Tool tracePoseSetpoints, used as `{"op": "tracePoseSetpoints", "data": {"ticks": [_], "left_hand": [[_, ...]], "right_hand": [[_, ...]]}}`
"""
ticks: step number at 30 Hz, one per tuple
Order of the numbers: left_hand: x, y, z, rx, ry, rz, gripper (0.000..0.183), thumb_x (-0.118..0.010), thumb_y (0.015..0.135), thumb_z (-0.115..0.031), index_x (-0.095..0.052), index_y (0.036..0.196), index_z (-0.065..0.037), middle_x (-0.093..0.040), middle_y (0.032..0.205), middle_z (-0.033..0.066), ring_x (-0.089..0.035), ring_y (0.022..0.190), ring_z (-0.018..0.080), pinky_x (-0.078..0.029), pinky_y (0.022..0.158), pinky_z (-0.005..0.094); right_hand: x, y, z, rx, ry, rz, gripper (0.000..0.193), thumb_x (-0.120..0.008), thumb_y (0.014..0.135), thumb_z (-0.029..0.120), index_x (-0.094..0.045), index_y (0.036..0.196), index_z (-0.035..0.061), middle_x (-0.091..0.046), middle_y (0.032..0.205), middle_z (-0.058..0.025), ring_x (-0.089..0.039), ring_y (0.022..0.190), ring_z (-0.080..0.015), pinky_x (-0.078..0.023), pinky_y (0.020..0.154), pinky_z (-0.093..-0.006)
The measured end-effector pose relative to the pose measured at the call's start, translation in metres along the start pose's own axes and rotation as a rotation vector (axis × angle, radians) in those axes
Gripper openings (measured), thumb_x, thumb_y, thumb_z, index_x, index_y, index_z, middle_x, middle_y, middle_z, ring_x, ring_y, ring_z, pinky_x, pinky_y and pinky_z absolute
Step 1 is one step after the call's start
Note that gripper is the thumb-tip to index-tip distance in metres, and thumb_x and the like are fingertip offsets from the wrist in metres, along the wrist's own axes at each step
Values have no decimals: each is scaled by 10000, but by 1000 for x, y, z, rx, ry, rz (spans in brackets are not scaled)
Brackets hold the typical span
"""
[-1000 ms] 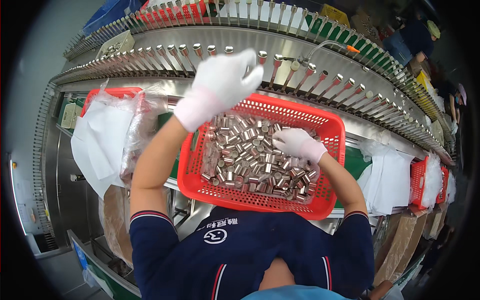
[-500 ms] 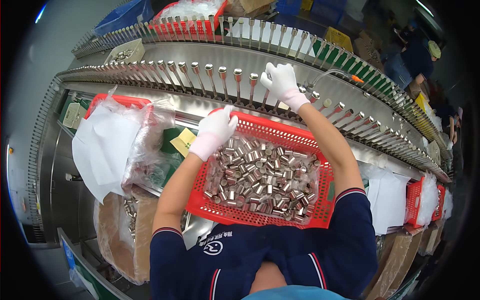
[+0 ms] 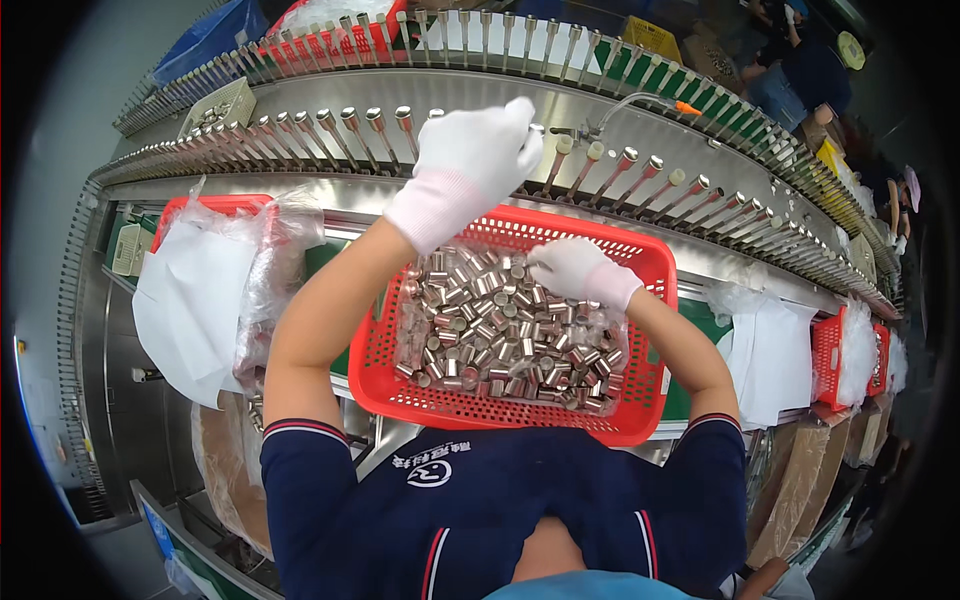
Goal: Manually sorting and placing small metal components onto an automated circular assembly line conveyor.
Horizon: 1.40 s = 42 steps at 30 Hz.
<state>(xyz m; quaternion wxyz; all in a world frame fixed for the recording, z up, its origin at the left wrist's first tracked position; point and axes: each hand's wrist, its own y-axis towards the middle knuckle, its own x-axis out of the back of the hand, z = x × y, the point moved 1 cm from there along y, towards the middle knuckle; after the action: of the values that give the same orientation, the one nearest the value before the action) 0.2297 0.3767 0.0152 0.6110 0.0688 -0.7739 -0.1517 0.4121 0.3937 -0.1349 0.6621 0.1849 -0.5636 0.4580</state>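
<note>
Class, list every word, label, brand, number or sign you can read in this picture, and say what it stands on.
White printed characters and a round white emblem, on the dark navy cloth shirt: wording not copied out.
Shiny silver metal cylinders: no readable text.
Red perforated plastic basket: no readable text.
Background: too small or blurred to read.

Free room over near half of red basket [image 3: 480,410], spindle row [image 3: 627,157] beyond far rim

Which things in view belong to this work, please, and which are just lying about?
Seemingly in use:
metal cylinders, by the right hand
central red basket holding them
rods near the left hand

Seemingly lying about:
white sheets at left
blue bin
yellow crate
</note>
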Motion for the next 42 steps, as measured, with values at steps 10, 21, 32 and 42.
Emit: {"op": "tracePoseSetpoints", "data": {"ticks": [10, 21, 32, 42], "left_hand": [[-103, -87, 47, 287, -150, 789, 399, -498, 913, -388, -615, 1132, -75, -670, 1072, 199, -640, 1032, 343, -495, 903, 443], [-156, 69, 48, 335, 105, 219, 192, -575, 877, -276, -620, 924, -95, -722, 892, 152, -708, 877, 320, -514, 784, 469], [-61, -43, -1, -16, -48, 828, 385, -474, 898, -382, -644, 1080, -88, -689, 946, 189, -668, 932, 343, -512, 848, 458], [-149, 54, 21, 124, -15, 248, 313, -551, 889, -272, -545, 1110, -51, -709, 912, 152, -708, 837, 324, -543, 704, 473]], "right_hand": [[81, 154, -42, -61, -346, -558, 192, -639, 804, 295, -615, 836, 107, -636, 701, -105, -623, 720, -293, -456, 708, -422], [61, -28, 29, 103, 75, -52, 313, -556, 880, 386, -634, 853, 85, -642, 669, -143, -655, 705, -339, -500, 762, -446], [82, 85, -51, -36, -388, -832, 319, -609, 837, 373, -649, 1029, 122, -668, 755, -70, -619, 847, -256, -462, 722, -419], [144, 19, -3, 252, -146, -1058, 155, -608, 802, 224, -577, 744, 84, -554, 555, -103, -551, 553, -327, -427, 652, -429]]}}
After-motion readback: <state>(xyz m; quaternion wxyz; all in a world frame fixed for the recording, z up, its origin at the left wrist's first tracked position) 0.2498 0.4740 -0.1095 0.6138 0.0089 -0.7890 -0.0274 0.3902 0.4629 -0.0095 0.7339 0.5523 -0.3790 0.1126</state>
